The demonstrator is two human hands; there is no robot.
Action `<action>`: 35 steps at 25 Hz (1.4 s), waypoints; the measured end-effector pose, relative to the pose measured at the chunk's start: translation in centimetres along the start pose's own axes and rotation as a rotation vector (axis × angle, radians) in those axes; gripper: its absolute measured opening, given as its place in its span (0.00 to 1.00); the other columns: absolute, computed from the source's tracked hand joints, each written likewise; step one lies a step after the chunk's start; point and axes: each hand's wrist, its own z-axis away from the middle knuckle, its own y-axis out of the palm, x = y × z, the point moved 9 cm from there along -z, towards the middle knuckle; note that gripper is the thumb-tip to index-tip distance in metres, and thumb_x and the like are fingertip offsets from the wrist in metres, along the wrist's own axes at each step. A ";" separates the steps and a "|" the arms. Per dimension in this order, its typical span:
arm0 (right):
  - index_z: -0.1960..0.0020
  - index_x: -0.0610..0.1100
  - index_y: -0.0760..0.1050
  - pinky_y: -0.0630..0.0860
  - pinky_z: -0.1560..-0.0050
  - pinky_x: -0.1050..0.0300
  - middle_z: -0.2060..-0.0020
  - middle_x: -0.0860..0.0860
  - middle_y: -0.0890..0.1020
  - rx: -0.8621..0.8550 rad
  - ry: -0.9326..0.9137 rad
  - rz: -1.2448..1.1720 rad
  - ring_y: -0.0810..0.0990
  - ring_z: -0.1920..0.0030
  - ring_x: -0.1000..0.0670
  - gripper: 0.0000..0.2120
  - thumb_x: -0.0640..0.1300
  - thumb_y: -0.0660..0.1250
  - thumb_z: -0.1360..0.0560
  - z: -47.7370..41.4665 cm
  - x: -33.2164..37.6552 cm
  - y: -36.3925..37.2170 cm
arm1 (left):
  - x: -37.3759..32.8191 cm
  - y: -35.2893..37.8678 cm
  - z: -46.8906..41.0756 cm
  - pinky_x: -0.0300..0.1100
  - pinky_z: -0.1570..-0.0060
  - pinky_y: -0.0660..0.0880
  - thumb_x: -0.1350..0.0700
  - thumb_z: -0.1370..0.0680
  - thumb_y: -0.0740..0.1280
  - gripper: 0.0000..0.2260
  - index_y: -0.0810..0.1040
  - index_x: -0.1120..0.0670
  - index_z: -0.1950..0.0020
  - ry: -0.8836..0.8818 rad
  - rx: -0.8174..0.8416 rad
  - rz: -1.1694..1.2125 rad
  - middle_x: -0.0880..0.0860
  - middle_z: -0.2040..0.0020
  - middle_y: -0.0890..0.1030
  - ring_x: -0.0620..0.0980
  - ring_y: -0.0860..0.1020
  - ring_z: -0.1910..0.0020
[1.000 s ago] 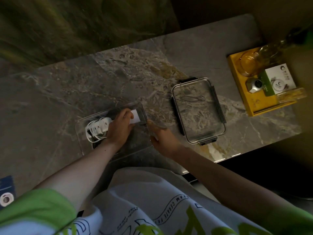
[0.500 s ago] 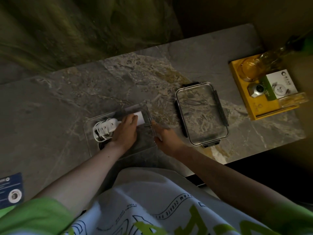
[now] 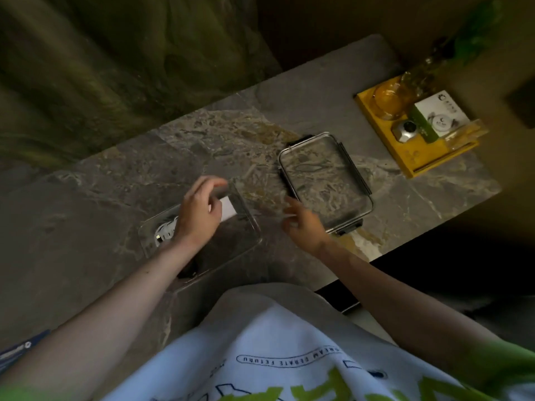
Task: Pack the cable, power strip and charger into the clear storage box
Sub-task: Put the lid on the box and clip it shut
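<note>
Dim marble counter, power strip and white charger sitting in the clear storage box, left hand loose-fingered above it, right hand open beside the lid, so I'd seat that squarely before clipping.

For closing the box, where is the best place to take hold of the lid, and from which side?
The lid lies flat on the table, just right of the clear box. Probably best to grip its near-left long edge between the dark latches, coming from above with the right hand, which is already beside it. It is thin and flat, so pinch the raised rim, thumb under one side.
</note>
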 end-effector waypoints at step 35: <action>0.49 0.41 0.77 0.79 0.57 0.54 0.56 0.43 0.84 -0.407 0.598 -0.954 0.83 0.54 0.43 0.09 0.37 0.70 0.29 2.6 -16.4 -7.9 | -1.8 23.7 -14.8 0.45 0.31 0.63 0.49 0.27 0.70 0.29 0.66 0.57 0.29 -0.226 0.614 -0.288 0.63 0.29 0.63 0.61 0.65 0.30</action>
